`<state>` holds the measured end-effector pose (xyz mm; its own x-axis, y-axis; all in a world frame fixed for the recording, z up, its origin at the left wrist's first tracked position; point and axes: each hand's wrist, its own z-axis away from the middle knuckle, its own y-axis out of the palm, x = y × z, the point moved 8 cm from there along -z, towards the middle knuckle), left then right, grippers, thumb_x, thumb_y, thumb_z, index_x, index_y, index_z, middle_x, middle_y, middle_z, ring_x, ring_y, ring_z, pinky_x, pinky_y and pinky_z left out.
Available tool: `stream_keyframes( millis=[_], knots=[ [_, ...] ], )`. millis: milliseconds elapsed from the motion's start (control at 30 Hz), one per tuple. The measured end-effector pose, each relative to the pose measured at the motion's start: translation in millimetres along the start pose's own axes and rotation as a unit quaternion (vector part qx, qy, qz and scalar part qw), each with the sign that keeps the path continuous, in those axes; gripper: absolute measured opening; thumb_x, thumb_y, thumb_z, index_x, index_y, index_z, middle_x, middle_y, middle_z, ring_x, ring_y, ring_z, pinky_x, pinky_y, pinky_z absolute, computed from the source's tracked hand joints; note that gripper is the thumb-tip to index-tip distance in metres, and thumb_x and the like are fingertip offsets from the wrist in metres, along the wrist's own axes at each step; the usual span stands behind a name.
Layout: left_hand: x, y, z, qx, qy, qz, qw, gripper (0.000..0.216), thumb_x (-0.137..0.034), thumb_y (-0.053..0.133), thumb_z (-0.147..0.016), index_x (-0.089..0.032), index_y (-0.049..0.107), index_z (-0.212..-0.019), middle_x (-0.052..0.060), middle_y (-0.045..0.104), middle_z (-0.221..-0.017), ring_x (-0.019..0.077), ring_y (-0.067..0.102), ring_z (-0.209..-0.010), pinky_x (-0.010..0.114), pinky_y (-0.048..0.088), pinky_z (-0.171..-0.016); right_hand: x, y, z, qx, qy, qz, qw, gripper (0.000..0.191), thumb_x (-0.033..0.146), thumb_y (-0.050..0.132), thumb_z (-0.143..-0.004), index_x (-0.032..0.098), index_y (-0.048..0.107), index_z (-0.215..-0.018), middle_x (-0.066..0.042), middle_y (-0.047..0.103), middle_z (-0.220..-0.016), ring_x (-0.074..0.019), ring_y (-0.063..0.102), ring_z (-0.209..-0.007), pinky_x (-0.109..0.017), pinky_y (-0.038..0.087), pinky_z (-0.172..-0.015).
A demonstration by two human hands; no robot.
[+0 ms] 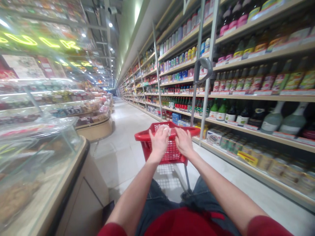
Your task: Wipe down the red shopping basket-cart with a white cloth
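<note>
A red plastic shopping cart (172, 154) with a mesh basket stands just ahead of my body. My left hand (159, 141) lies over the middle of its red handle (142, 136), fingers curled. At those fingertips is a small white crumpled tissue (165, 127), pressed against the bar. Close on the right, my right hand (184, 141) grips the same handle, thumb toward the outer side. The hands are nearly touching. What lies under the fingers is partly hidden.
Tall shelves (261, 95) of bottles and cans line the right side, with a grey pole and hooked handle (203, 70) in front. A glass-topped display counter (81, 157) stands close on the left. Between them, a pale tiled aisle (123, 114) runs ahead.
</note>
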<state>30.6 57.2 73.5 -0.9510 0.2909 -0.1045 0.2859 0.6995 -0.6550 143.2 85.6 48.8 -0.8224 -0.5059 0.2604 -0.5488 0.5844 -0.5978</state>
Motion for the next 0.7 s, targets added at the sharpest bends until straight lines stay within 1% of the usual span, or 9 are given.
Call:
stream_keyframes(
  millis=[67,133,200,300,367,433,600,667,700],
  knots=[
    [-13,6,-1,0.011,0.021,0.002,1.0,0.033,-0.025,0.039,-0.087,-0.033,0.051,-0.117,0.001,0.047,-0.135,0.0193,0.043,-0.123,0.058,0.008,-0.108,-2,-1,1,0.0,-0.004,0.0,1.0,0.047,0.016,0.034,-0.083,0.017,0.043,-0.129,-0.01,0.053,-0.126,-0.023,0.043,-0.12,-0.051,0.022,-0.104],
    [-8,5,1,0.012,0.024,0.003,1.0,0.035,-0.024,0.039,-0.087,-0.034,0.05,-0.118,0.0,0.046,-0.136,0.019,0.043,-0.123,0.058,0.007,-0.108,-4,-2,1,0.001,-0.003,0.001,1.0,0.046,0.016,0.033,-0.083,0.016,0.043,-0.128,-0.01,0.053,-0.126,-0.0228,0.043,-0.12,-0.051,0.022,-0.104],
    [13,-1,6,0.004,0.002,0.001,1.0,0.036,-0.022,0.038,-0.087,-0.033,0.05,-0.119,0.001,0.047,-0.135,0.0187,0.044,-0.122,0.058,0.006,-0.108,-5,-4,1,0.001,-0.001,0.001,1.0,0.046,0.017,0.033,-0.084,0.014,0.043,-0.128,-0.011,0.053,-0.127,-0.0231,0.043,-0.12,-0.05,0.022,-0.104],
    [59,-17,13,-0.024,-0.084,-0.015,0.996,0.036,-0.022,0.036,-0.087,-0.031,0.051,-0.119,0.004,0.052,-0.13,0.0198,0.047,-0.119,0.059,0.008,-0.107,-5,-5,1,0.0,0.005,-0.001,1.0,0.046,0.016,0.034,-0.083,0.013,0.044,-0.128,-0.011,0.053,-0.127,-0.0236,0.043,-0.12,-0.049,0.022,-0.105],
    [72,-22,14,-0.034,-0.111,-0.021,0.993,0.036,-0.022,0.037,-0.087,-0.03,0.052,-0.118,0.005,0.054,-0.128,0.0205,0.049,-0.117,0.06,0.009,-0.106,-3,-5,1,-0.001,0.01,-0.002,1.0,0.046,0.015,0.034,-0.082,0.013,0.044,-0.127,-0.01,0.053,-0.127,-0.0239,0.043,-0.12,-0.05,0.022,-0.105],
    [62,-20,11,-0.035,-0.096,-0.014,0.995,0.035,-0.022,0.037,-0.087,-0.031,0.053,-0.117,0.004,0.054,-0.128,0.0203,0.049,-0.117,0.059,0.009,-0.106,-1,-5,1,0.0,0.014,-0.001,1.0,0.046,0.015,0.034,-0.082,0.013,0.045,-0.127,-0.011,0.052,-0.127,-0.0242,0.043,-0.12,-0.05,0.021,-0.105],
    [-8,0,-1,-0.005,0.013,0.01,1.0,0.034,-0.022,0.039,-0.087,-0.033,0.053,-0.115,0.001,0.049,-0.133,0.0188,0.044,-0.122,0.058,0.009,-0.108,2,-2,2,0.0,0.002,0.008,1.0,0.048,0.014,0.034,-0.081,0.012,0.043,-0.128,-0.011,0.052,-0.127,-0.0234,0.043,-0.12,-0.049,0.022,-0.105],
    [-22,6,-3,0.009,0.034,0.012,0.999,0.034,-0.023,0.039,-0.087,-0.033,0.052,-0.117,0.001,0.049,-0.133,0.0189,0.043,-0.123,0.058,0.009,-0.108,1,-2,3,0.0,-0.006,0.011,1.0,0.049,0.014,0.034,-0.081,0.012,0.041,-0.13,-0.011,0.052,-0.127,-0.0227,0.044,-0.119,-0.049,0.023,-0.104],
    [-21,6,-3,0.011,0.035,0.011,0.999,0.034,-0.023,0.039,-0.087,-0.033,0.051,-0.118,0.001,0.049,-0.133,0.019,0.043,-0.123,0.058,0.008,-0.108,1,-3,3,-0.001,-0.008,0.012,1.0,0.049,0.014,0.035,-0.081,0.011,0.04,-0.13,-0.012,0.052,-0.127,-0.0225,0.044,-0.118,-0.048,0.024,-0.103]
  ],
)
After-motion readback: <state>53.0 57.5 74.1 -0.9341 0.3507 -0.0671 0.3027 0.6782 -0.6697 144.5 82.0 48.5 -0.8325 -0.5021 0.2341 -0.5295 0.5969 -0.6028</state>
